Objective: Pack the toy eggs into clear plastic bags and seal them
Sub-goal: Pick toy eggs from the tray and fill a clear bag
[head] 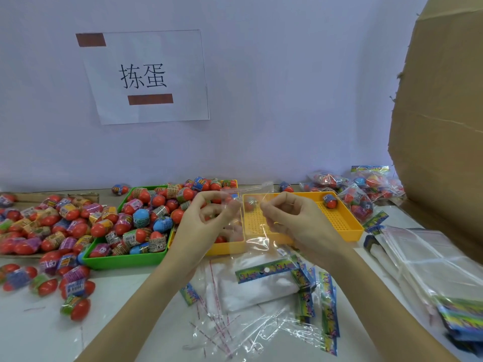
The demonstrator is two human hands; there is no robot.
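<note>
A person's left hand and right hand each pinch an edge of a clear plastic bag, fingers curled on the film, held above the yellow tray. Toy eggs fill the green tray left of the yellow one. The bag looks empty; parting the mouth wide and keeping the film taut should help before reaching for an egg.

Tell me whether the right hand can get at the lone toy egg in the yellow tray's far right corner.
Probably not yet: the right hand pinches the clear plastic bag. The red toy egg lies uncovered in the yellow perforated tray, nothing between.
</note>
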